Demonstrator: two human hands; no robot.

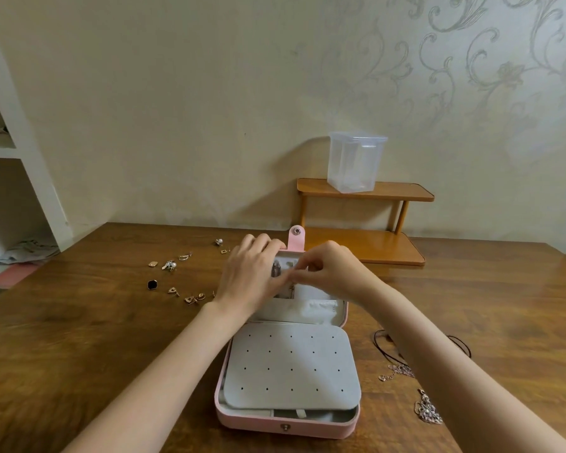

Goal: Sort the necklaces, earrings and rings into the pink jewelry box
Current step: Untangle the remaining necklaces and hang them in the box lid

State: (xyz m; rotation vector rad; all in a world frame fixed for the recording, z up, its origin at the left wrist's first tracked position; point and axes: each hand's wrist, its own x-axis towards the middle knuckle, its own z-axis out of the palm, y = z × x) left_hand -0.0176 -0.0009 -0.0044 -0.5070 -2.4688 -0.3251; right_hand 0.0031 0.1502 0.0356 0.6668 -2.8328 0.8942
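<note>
The pink jewelry box (288, 423) lies open on the wooden table, its grey perforated earring panel (291, 367) folded toward me. Both hands work inside the raised lid. My left hand (252, 273) curls over the lid's top edge, fingers reaching in. My right hand (327, 269) pinches a thin necklace chain (291, 291) whose small pendant hangs inside the lid. Several earrings (170, 265) and a black square one (152, 284) lie scattered left of the box. More necklaces (428, 410) lie to the right of the box, partly hidden by my right forearm.
A two-tier wooden shelf (366, 191) stands at the back right with a clear plastic container (355, 161) on top. A white shelving unit (20, 178) holds papers at the left. The pink lid strap with its snap (296, 238) sticks up behind my hands.
</note>
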